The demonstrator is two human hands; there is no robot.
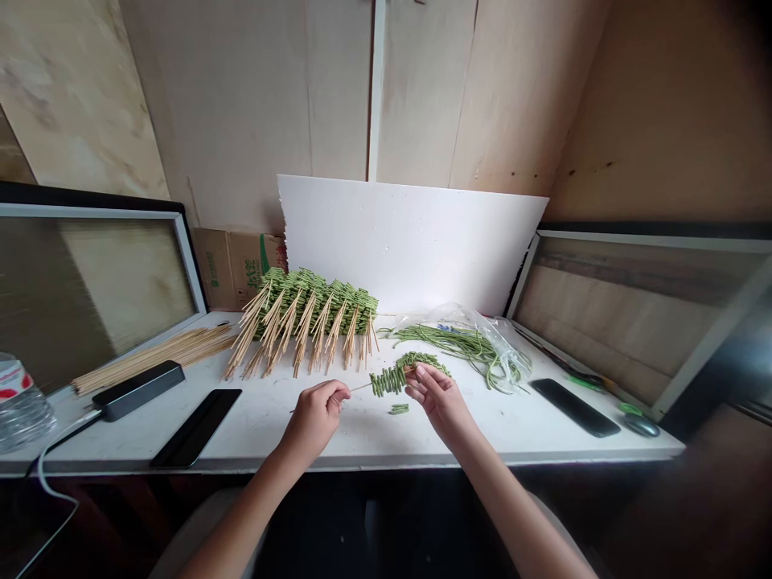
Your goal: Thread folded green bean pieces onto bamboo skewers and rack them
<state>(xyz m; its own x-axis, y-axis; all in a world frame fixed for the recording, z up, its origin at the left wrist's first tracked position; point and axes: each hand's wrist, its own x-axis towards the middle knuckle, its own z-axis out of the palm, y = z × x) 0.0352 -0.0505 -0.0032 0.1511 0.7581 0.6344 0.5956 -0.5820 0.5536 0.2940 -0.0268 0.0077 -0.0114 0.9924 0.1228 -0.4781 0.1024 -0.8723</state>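
Observation:
My left hand (pixel 317 412) is closed on the bare end of a thin wooden skewer (pixel 362 387), held level above the table. Short cut pieces of green long bean (pixel 387 381) sit crosswise in a row along it. At the other end of that row, the fingers of my right hand (pixel 441 400) pinch a bean piece by the skewer's tip; they partly hide it. Just behind them lies a small heap of cut beans (pixel 429 360). A few loose pieces (pixel 399 409) rest on the white table between my hands.
Stacked bean skewers (pixel 319 301) stand at the back left, sticks pointing forward. Bare skewers (pixel 157 358), a black box (pixel 140 389) and a phone (pixel 197 428) lie left. Whole long beans (pixel 458 342) in a plastic bag, another dark phone (pixel 575 408) and a mouse (pixel 642 425) lie right.

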